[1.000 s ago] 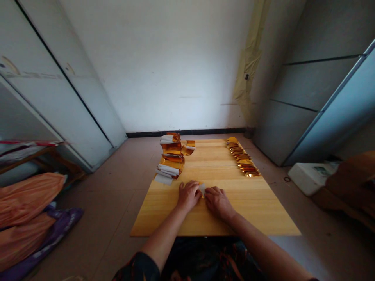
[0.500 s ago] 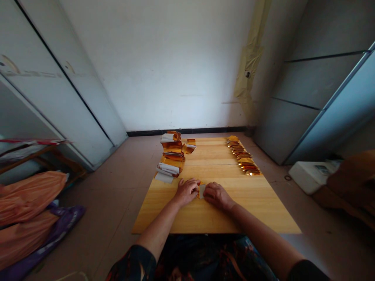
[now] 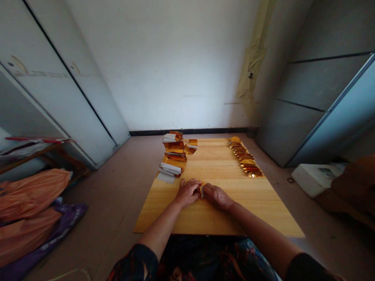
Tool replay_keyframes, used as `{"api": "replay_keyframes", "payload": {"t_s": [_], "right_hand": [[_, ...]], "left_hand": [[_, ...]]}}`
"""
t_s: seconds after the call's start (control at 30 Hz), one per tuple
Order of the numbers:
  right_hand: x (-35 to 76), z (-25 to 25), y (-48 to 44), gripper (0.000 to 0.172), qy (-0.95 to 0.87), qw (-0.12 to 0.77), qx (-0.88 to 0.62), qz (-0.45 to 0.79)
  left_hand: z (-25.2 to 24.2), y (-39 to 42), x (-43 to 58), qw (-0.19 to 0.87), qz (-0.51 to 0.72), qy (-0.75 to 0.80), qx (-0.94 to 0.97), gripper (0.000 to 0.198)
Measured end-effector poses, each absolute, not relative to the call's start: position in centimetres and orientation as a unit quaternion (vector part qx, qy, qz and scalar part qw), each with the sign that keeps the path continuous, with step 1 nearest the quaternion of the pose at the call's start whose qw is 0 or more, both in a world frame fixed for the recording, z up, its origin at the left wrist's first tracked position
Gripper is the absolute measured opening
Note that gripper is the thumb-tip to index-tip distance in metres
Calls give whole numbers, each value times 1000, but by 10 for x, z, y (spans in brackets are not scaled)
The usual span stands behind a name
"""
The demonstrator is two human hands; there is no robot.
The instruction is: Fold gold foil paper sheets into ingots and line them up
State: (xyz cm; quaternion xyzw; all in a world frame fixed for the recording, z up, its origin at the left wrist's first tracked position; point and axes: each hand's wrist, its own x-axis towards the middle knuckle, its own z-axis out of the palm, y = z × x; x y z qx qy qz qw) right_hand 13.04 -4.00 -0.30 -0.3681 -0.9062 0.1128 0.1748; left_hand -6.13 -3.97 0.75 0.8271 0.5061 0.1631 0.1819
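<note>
Between my two hands, on the near middle of the wooden table (image 3: 234, 218), lies a small sheet of gold foil paper (image 3: 202, 191) with a pale back, partly folded. My left hand (image 3: 188, 192) grips its left side with bent fingers. On its right side, my right hand (image 3: 217, 195) presses with fingers closed together. Both hands cover most of the sheet. Loose stacks of gold foil paper (image 3: 172, 158), some showing white backs, lie at the table's left. A row of folded gold paper pieces (image 3: 244, 158) runs along the right side.
A white wall (image 3: 175, 70) with a black skirting stands behind the table. Grey cabinets (image 3: 79, 86) rise at left, a large grey appliance-like unit (image 3: 310, 89) at right. Orange and purple bags (image 3: 32, 210) lie at far left; a white box (image 3: 310, 179) sits on the right.
My right hand has moved slightly left, closer to my left hand. Less of the paper's pale side shows between them. The whole view has shifted a little.
</note>
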Motion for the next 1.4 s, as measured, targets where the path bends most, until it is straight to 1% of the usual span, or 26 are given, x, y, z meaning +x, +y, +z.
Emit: {"api": "replay_keyframes", "payload": {"t_s": [0.07,0.17,0.23,0.33,0.4,0.47,0.7,0.83,1.1,1.4], "right_hand": [[130,0,-41,15,-901,202,-351,156],[132,3,-41,12,-888,242,-332,207],[134,3,-40,17,-876,266,-329,233],[136,2,-37,17,-867,275,-329,254],[136,2,-33,12,-864,266,-340,260],[137,3,-29,10,-862,245,-359,261],[126,11,-22,9,-834,123,-491,218],[120,15,-21,11,-826,77,-526,186],[118,20,-24,16,-839,35,-524,145],[118,20,-27,16,-852,47,-503,137]], "left_hand": [[7,-40,-62,186,164,506,826,43],[8,-41,-62,190,170,506,824,44],[9,-42,-61,190,174,506,823,38],[12,-43,-61,187,174,502,826,19],[14,-44,-60,186,172,499,828,11],[16,-44,-60,190,170,499,828,9],[16,-42,-61,205,154,501,826,13],[15,-41,-61,209,149,496,829,17],[14,-42,-60,199,155,499,829,18],[11,-41,-60,202,162,501,826,20]]}}
